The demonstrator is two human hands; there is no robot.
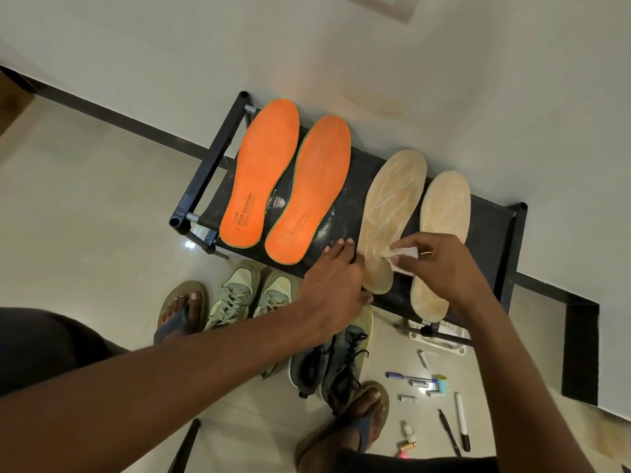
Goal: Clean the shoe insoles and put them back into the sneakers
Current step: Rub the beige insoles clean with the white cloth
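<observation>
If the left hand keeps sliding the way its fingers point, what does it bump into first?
Probably nothing soon. The left hand points up the bare strip of rack between the right orange insole and the left beige insole, toward the wall.

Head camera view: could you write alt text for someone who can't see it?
A person's right hand wipes a beige insole with a white cloth while the left hand steadies it on a black rack. Two orange insoles lie alongside; sneakers wait below.
</observation>
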